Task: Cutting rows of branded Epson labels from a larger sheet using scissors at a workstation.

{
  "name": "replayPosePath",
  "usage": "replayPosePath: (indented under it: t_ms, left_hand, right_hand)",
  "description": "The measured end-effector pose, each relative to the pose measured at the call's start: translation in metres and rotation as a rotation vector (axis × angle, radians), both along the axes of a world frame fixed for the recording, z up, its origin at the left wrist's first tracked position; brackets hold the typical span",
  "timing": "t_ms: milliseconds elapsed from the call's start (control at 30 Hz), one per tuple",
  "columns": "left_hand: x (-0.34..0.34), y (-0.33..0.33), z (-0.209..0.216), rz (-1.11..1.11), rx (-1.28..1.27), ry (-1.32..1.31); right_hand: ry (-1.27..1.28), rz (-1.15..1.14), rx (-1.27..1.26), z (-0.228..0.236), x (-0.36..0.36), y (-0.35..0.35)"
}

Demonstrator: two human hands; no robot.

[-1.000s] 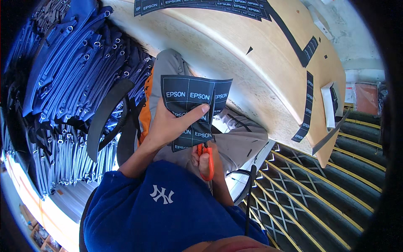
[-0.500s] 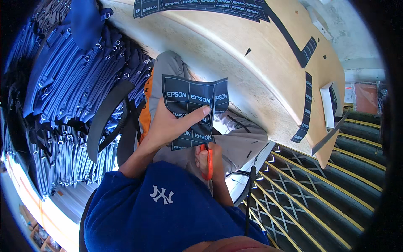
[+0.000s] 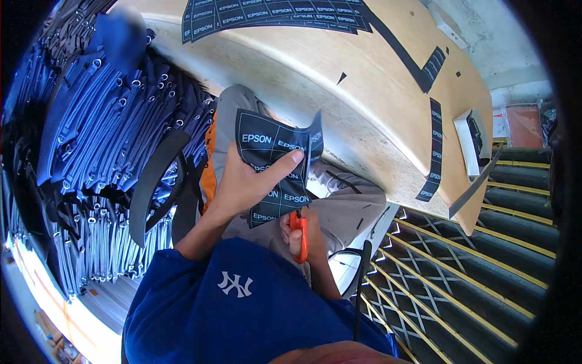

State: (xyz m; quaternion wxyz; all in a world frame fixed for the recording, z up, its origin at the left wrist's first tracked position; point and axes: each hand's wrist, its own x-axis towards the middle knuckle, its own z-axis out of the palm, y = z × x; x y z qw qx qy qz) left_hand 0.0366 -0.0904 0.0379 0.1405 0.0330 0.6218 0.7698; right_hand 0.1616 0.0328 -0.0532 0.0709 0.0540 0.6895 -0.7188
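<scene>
My left hand (image 3: 245,185) grips a black sheet of printed labels (image 3: 257,128) over my lap, thumb on top and the other fingers hidden beneath. The sheet is marked off in rectangles by thin light lines. Along its right side a strip stands up, bent away from the rest. Below the sheet's lower right part, my right hand (image 3: 313,229) is closed round the orange handles of a pair of scissors (image 3: 301,244). The sheet hides the blades, so how far they are open cannot be seen.
A pale wooden table (image 3: 339,115) curves ahead, bearing more label sheets (image 3: 273,13), a cut label strip (image 3: 434,151), black scraps (image 3: 342,78) and a small white box (image 3: 467,145). Stacked blue straps with metal rings (image 3: 91,127) fill the left. A folding metal gate (image 3: 448,285) stands right.
The strip on the sheet's right side now stands up and curls more. More of the sheet's lower edge shows. My right hand and the scissors have shifted only slightly.
</scene>
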Motion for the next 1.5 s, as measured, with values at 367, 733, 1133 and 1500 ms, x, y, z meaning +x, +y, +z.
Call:
replayPosePath:
  t_ms: [367, 733, 1133, 1500]
  left_hand:
    - [-0.006, 0.004, -0.003, -0.037, 0.050, -0.028]
    - [-0.016, 0.027, 0.012, -0.151, 0.085, 0.068]
    - [-0.045, 0.057, 0.033, -0.270, 0.150, 0.110]
    - [-0.072, 0.081, 0.051, -0.324, 0.236, 0.117]
  right_hand:
    - [-0.023, 0.055, -0.170, 0.015, -0.008, 0.001]
    - [0.073, -0.025, -0.030, 0.016, -0.015, 0.008]
    - [0.135, -0.244, -0.105, 0.049, -0.042, 0.017]
    - [0.194, -0.296, -0.027, 0.078, -0.065, 0.040]
